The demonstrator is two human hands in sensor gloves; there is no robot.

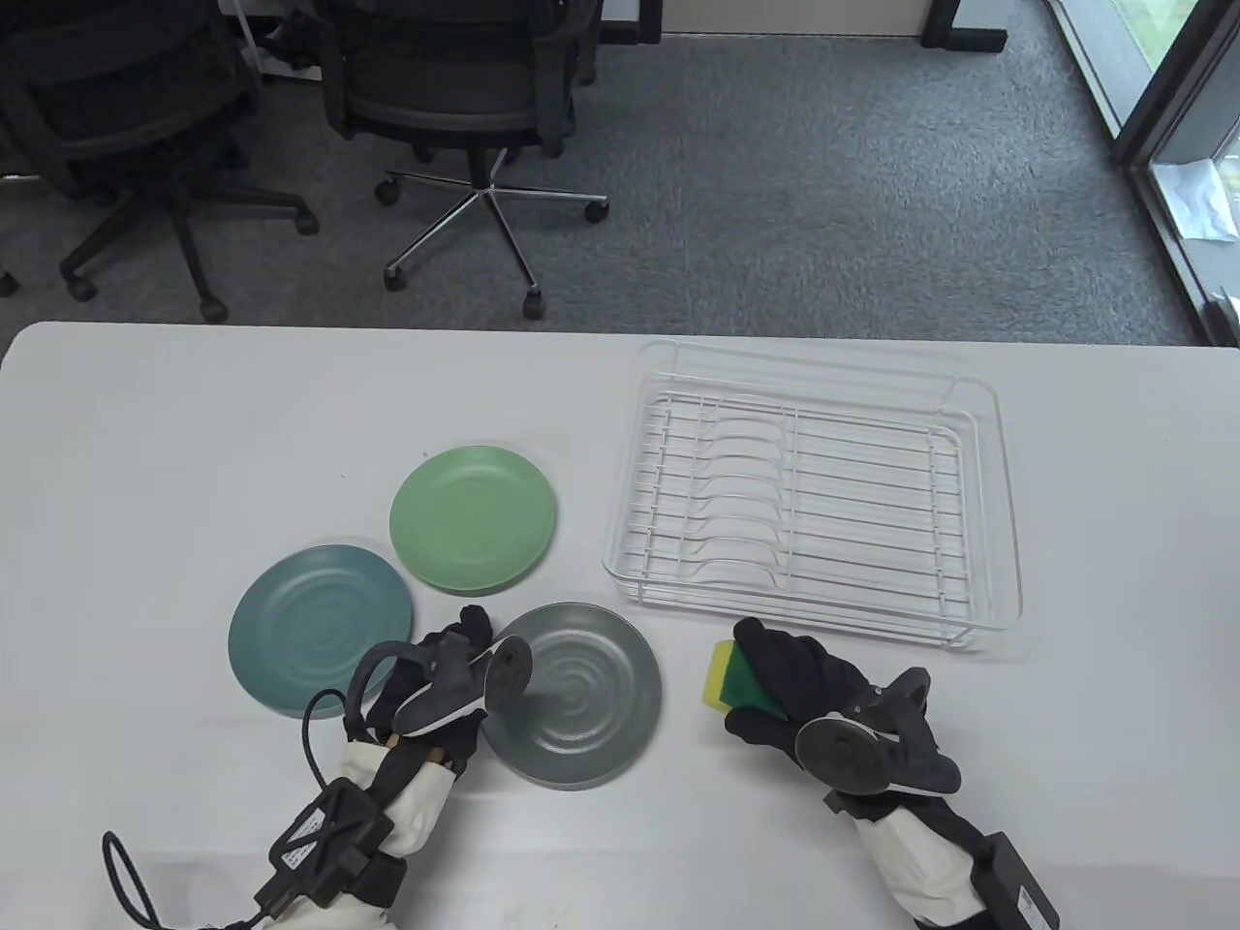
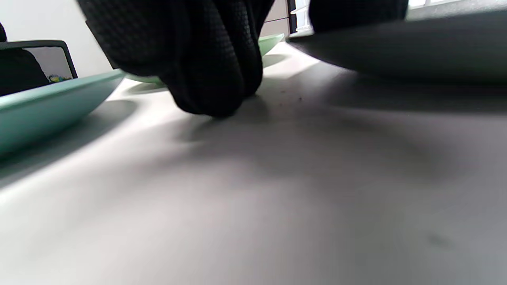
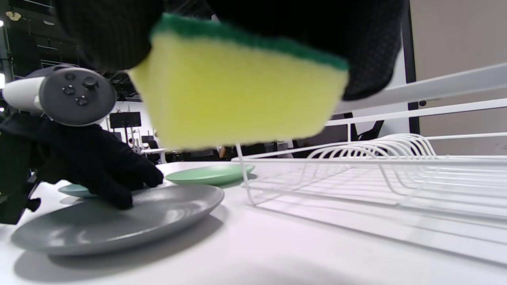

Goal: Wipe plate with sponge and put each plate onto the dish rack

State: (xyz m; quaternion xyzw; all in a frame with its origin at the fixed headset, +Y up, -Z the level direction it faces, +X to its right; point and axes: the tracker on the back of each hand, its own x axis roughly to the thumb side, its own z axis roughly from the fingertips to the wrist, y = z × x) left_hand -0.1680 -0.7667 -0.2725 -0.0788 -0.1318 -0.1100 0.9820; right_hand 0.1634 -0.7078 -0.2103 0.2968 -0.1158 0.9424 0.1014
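Three plates lie on the white table: a light green plate (image 1: 473,518), a teal plate (image 1: 323,628) and a grey plate (image 1: 581,697). My left hand (image 1: 481,639) grips the grey plate's left rim. Its thumb is on top of the grey plate (image 3: 119,221) and its fingers (image 2: 214,79) curl down to the table beside the rim. My right hand (image 1: 765,678) holds a yellow and green sponge (image 1: 728,676) just above the table, right of the grey plate. In the right wrist view the sponge (image 3: 237,91) fills the top. The white wire dish rack (image 1: 814,504) has nothing in it.
The rack (image 3: 356,158) stands just beyond my right hand, on the right half of the table. The teal plate (image 2: 47,107) lies close to my left fingers. Office chairs (image 1: 465,97) stand on the carpet behind the table's far edge.
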